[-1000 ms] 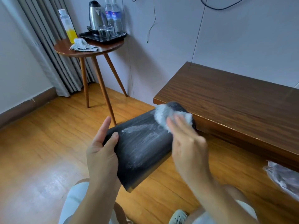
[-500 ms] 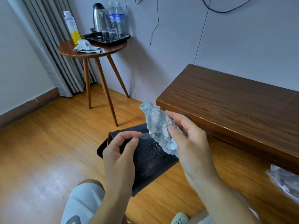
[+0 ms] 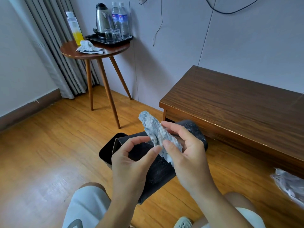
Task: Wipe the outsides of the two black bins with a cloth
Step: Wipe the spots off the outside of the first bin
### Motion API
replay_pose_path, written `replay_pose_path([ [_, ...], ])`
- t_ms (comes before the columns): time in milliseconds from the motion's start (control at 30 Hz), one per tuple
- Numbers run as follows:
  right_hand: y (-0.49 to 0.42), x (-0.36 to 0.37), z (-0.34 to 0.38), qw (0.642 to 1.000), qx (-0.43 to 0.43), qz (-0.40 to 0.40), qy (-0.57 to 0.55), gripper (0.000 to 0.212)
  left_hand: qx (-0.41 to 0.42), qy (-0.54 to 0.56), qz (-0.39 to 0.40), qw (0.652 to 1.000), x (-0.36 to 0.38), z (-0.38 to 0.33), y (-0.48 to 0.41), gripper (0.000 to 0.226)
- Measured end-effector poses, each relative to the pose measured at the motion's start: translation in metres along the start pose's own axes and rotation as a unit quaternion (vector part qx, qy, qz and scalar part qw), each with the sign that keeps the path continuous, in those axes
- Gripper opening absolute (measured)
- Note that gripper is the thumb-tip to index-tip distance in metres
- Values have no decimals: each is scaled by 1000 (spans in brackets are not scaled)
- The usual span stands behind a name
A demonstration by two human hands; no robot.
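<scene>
We see soft, even daylight, moderately bright, no harsh shadows. Broad glare patch on the wooden floor (image 3: 37,170) at lower left, fainter sheen along the front edge of the brown surface (image 3: 238,112). The round side table (image 3: 97,51) throws a diffuse shadow onto the wall (image 3: 164,63) to its right, so light comes from the curtain (image 3: 54,51) side. Wide-angle distortion bends the curtain and wall lines near the edges. Centre is reasonably sharp; the plastic bag (image 3: 289,185) at far right is smeared and soft. Slight compression mush overall.
</scene>
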State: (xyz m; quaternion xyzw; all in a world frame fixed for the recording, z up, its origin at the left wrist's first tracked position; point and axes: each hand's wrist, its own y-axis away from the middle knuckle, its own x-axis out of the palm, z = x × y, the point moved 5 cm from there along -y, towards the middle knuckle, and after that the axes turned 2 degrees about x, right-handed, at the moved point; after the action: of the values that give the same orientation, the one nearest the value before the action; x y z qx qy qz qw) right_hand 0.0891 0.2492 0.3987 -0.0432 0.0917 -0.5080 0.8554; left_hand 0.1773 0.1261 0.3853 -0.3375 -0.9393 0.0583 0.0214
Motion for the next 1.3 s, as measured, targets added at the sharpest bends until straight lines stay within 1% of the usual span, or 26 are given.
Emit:
replay_pose_path([
  [100, 1, -1, -3, 999, 13, 9, -49, 41, -6, -5, -5, 1000, 1, 4, -2, 17],
  [167, 2, 0, -4, 999, 6, 18, -31, 40, -4, -8, -6, 1000, 1, 6, -2, 16],
  [267, 3, -3, -5, 1000, -24, 7, 11, 38, -9, 3, -5, 1000, 1, 5, -1, 19],
  [300, 3, -5, -5, 999, -40, -2, 32, 38, -10, 8, -5, 1000, 1, 4, -1, 19],
  [367, 5, -10, -1, 989, -89, -23, 117, 40, -8, 13, -4, 1000, 1, 3, 0, 20],
  [433, 7, -11, 2, 971, -126, -15, 204, 54, -2, 12, -1, 1000, 3, 2, 0, 18],
  [500, 7, -11, 2, 958, -129, 0, 254, 66, 5, 13, 9, 1000, 5, -1, 0, 14],
  [567, 6, -12, 3, 938, -141, -17, 318, 67, 12, 13, 14, 1000, 6, -2, 1, 15],
  [633, 4, -14, 7, 920, -152, -42, 358, 62, 18, 9, 17, 1000, 6, -3, 1, 15],
  [667, 3, -14, 7, 924, -143, -42, 354, 61, 21, 7, 19, 1000, 6, -3, 2, 16],
  [767, 0, -15, 7, 952, -75, -11, 296, 61, 35, -9, 24, 999, 6, -2, 2, 17],
  [800, -1, -16, 6, 953, -66, -7, 295, 58, 39, -15, 24, 999, 5, -2, 2, 17],
  [833, -1, -17, 7, 949, -67, -15, 308, 53, 41, -16, 24, 999, 5, -2, 2, 15],
  [900, -3, -19, 8, 938, -84, -46, 333, 35, 38, -6, 26, 999, 5, -2, 3, 6],
  [967, -4, -23, 8, 936, -96, -75, 331, 19, 36, 0, 28, 999, 4, -2, 4, 6],
  [1000, -6, -28, 8, 938, -94, -85, 322, 15, 35, 2, 29, 999, 3, -2, 4, 7],
  [1067, -11, -41, 9, 948, -65, -115, 289, 30, 28, 14, 31, 999, 1, -2, 4, 6],
  [1100, -16, -49, 10, 955, -48, -132, 260, 31, 24, 20, 32, 999, 0, -2, 3, 6],
  [1167, -28, -66, 13, 960, -19, -165, 225, 22, 20, 21, 32, 999, -3, -1, 2, 11],
  [1200, -35, -72, 15, 956, -5, -177, 232, 23, 15, 24, 33, 999, -4, 1, 1, 7],
  [1267, -45, -80, 17, 951, 14, -168, 258, 23, 5, 33, 35, 999, -6, 2, 1, 7],
  [1300, -48, -80, 18, 954, 26, -145, 262, 23, 5, 38, 36, 999, -6, 2, 2, 11],
])
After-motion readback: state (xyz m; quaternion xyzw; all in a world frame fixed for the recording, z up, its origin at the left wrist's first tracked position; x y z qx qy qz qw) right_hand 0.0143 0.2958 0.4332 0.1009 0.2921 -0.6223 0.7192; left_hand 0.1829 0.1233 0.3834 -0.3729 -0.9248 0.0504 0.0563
